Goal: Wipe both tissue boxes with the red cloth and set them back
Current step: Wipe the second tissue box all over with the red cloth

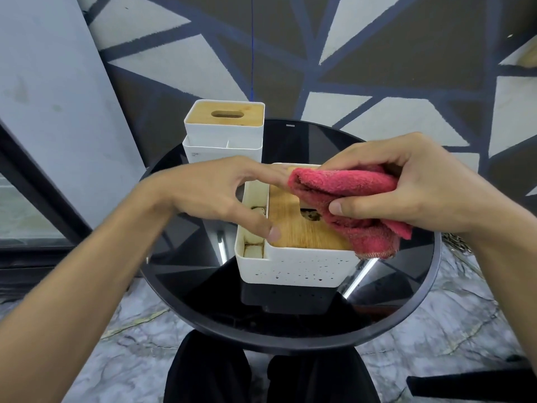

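Two white plastic tissue boxes with wooden lids stand on one round black glass table [406, 286]. The far tissue box [223, 123] is untouched. On the near tissue box [296, 269], the right hand [421, 187] clutches the single red terry cloth [343, 184] against the lid, and the left hand [220, 193] rests with fingers straight.

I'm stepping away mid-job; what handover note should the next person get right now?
Left hand open, fingers resting on the near tissue box.
Right hand grips the red cloth on that box's wooden lid.
Far tissue box stands at the back of the table, untouched.
Done: cannot tell if the far box was wiped.
Left: finish the near box, front spotted, and set it back.
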The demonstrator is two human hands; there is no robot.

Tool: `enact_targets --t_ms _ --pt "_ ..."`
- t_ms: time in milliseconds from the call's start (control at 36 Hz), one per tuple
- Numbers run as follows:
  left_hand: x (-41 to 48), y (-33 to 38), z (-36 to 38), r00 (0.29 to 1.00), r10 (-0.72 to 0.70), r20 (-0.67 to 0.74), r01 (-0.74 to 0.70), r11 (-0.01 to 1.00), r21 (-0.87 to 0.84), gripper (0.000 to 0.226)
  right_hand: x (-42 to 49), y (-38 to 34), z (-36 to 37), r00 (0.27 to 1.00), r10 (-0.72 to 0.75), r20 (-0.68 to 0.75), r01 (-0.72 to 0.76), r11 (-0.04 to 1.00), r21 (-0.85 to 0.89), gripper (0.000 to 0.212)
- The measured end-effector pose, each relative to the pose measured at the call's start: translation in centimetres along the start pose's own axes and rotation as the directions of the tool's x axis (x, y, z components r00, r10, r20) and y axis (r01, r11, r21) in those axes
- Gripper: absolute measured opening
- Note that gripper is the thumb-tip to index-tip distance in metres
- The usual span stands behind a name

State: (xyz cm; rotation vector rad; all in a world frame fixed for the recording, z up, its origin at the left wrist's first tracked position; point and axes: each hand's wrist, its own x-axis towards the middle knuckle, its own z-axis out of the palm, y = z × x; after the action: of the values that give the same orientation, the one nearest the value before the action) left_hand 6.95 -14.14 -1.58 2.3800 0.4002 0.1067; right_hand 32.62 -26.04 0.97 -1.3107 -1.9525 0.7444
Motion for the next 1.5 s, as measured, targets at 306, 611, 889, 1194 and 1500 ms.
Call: enact_targets --t_ms 306,611,889,1194,1500 --pt "0.8 0.9 -1.7 0.985 -0.094 0.147 0.061 0.975 0.213 0.073 0.2 0.2 -0.1 1.000 0.013 -0.007 -0.013 1.000 -0.020 0.038" --pt "1.8 1.0 1.1 0.991 -0.076 -0.109 0.101 0.962 0.253 0.058 -0.9 0.9 -1.1 0.983 -0.050 -0.175 0.046 0.999 -0.025 0.038" --pt "2.5 0.3 4.0 0.905 -0.095 -0.414 0.199 0.956 0.217 0.068 -3.2 3.3 0.0 0.894 -0.145 -0.424 0.155 0.988 -0.009 0.041" --pt "2.2 0.2 5.9 0.780 -0.097 -0.619 0.315 0.914 0.254 0.077 -4.7 7.7 5.9 0.681 0.142 -0.719 0.059 0.967 0.247 0.032" --pt "2.1 0.6 7.0 0.703 -0.098 -0.704 0.392 0.880 0.268 0.078 -2.3 9.0 10.3 0.615 0.421 -0.667 -0.004 0.847 0.531 0.031"
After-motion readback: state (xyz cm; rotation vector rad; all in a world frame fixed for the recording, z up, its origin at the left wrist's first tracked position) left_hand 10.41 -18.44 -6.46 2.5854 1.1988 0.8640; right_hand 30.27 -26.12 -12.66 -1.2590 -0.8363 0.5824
